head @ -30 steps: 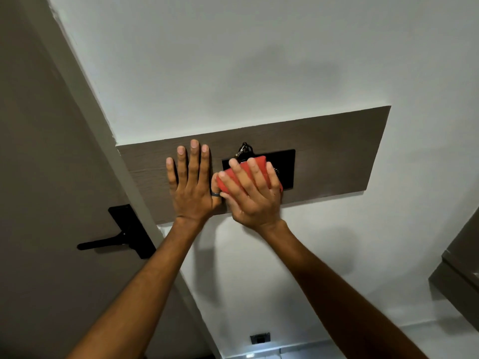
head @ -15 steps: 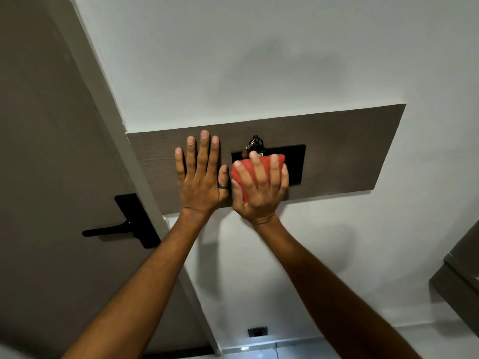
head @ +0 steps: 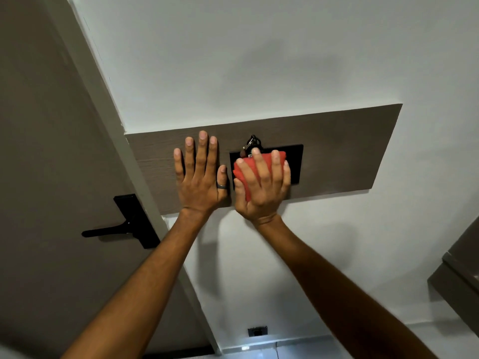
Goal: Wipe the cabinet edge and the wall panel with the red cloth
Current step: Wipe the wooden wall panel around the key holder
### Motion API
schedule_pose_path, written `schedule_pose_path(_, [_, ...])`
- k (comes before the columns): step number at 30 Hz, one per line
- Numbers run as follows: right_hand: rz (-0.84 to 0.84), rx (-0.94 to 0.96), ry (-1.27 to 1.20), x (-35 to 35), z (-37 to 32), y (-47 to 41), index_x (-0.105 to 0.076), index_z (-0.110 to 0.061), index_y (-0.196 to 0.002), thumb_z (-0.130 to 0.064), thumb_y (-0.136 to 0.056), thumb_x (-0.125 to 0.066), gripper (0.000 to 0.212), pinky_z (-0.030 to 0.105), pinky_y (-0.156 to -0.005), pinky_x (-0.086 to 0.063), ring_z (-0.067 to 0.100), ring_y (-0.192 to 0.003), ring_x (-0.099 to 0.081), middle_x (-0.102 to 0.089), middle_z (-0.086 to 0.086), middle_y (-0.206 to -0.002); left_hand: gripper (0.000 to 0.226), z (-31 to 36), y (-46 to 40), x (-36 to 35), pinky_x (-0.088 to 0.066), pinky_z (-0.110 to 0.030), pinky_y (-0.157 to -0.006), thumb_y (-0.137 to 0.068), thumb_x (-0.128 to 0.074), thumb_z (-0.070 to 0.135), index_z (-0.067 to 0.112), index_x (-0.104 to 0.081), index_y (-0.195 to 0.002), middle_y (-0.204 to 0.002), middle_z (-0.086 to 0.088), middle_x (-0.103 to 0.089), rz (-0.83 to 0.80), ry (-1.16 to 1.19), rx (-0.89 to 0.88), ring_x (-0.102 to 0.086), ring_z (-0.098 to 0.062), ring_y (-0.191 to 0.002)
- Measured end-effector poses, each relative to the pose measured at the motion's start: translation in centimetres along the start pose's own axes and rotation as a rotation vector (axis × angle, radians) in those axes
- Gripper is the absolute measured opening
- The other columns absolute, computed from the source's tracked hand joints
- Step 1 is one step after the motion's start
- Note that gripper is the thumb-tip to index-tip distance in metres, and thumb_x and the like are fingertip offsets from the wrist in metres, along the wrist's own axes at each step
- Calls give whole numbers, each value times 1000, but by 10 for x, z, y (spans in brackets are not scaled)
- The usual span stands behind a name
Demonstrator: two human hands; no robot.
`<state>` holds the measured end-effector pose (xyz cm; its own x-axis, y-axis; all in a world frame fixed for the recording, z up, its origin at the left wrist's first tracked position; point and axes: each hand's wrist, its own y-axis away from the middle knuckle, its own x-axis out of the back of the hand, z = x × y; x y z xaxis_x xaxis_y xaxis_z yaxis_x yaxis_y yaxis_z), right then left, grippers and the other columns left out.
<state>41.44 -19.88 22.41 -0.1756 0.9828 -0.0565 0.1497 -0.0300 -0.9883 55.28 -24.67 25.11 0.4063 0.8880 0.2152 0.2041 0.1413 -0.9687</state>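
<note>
A brown wood-grain wall panel (head: 342,149) runs across the white wall. A black plate (head: 296,161) is set in its middle, with keys (head: 250,146) hanging at the plate's top left. My right hand (head: 261,187) presses a folded red cloth (head: 246,168) flat against the black plate, fingers spread over it. My left hand (head: 201,177) lies flat and open on the panel just left of the plate, a dark ring on its thumb. Part of the cabinet (head: 458,270) shows at the right edge.
A brown door (head: 46,151) with a black lever handle (head: 121,226) stands to the left of the panel, behind a pale frame (head: 108,81). A small black socket (head: 257,331) sits low on the wall near the floor.
My right hand has turned upright and slid the red cloth slightly right over the black plate. My left hand stays flat on the panel. The view has shifted a little.
</note>
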Motion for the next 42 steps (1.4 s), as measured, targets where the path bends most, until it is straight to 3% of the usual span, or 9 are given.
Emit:
schedule_pose_path(3, [-49, 319, -58, 3, 33, -9, -67, -25, -136, -44, -100, -52, 44, 53, -112, -45, 39, -138, -55, -65, 11, -143, 62, -1, 3, -2, -3, -48, -130, -106, -34, 35, 13, -18, -162, -172, -1, 3, 12, -7, -10, 1, -24, -159])
schedule_pose_path(7, [-16, 90, 1, 1, 21, -4, -62, -26, -140, -44, -103, -48, 44, 52, -122, -35, 39, -143, -48, -57, 10, -148, 64, -1, -1, -1, -4, -48, -129, -105, -37, 35, 12, -19, -161, -172, 0, 5, 7, -18, 0, 2, -24, -159])
schedule_pose_path(11, [-39, 498, -67, 6, 70, -7, -63, -26, -142, -46, -99, -53, 48, 52, -120, -37, 39, -140, -52, -60, 10, -147, 64, -1, 2, -1, -4, -48, -129, -104, -37, 34, 11, -18, -161, -172, 0, 6, 5, -12, -15, 3, -24, -159])
schedule_pose_path(17, [26, -229, -2, 4, 42, -12, -62, -29, -139, -42, -106, -43, 41, 50, -125, -30, 34, -155, -36, -56, 8, -154, 63, -1, 0, -1, -3, -48, -129, -104, -35, 35, 12, -17, -161, -172, 0, 7, -2, -21, -10, 4, -24, -159])
schedule_pose_path(22, [-48, 105, 13, 10, 61, -28, -68, -28, -134, -39, -104, -48, 38, 53, -123, -34, 38, -149, -44, -62, 9, -148, 63, -1, 4, -4, -4, -49, -130, -105, -35, 35, 13, -17, -162, -172, 0, 5, 15, -7, -5, 2, -25, -159])
schedule_pose_path(26, [15, -160, 36, 4, 39, -26, -69, -29, -132, -39, -106, -46, 37, 53, -123, -33, 38, -149, -44, -61, 8, -149, 64, -2, 3, -6, -3, -48, -130, -105, -34, 35, 13, -17, -162, -172, -1, 3, 20, -20, -5, 1, -25, -159])
schedule_pose_path(31, [-66, 134, 12, 10, 69, -17, -63, -29, -141, -37, -104, -52, 39, 56, -124, -31, 38, -153, -39, -58, 9, -152, 63, -2, 4, -6, -3, -48, -130, -105, -34, 35, 14, -17, -163, -172, -1, 2, 15, -29, -6, 0, -25, -159])
schedule_pose_path(38, [-89, 134, -12, 19, 73, -8, -65, -26, -133, -36, -105, -50, 33, 57, -118, -37, 42, -146, -45, -62, 14, -146, 62, 1, 0, 0, -6, -49, -129, -105, -35, 34, 12, -20, -161, -172, -1, 2, 2, -23, -2, 0, -25, -159])
schedule_pose_path(42, [-40, -68, 27, 6, 47, -39, -66, -31, -135, -40, -106, -49, 35, 53, -124, -34, 34, -152, -41, -58, 5, -152, 60, 1, -1, -1, -5, -48, -129, -106, -32, 34, 10, -23, -160, -172, -1, 2, 14, -38, -5, 1, -25, -159])
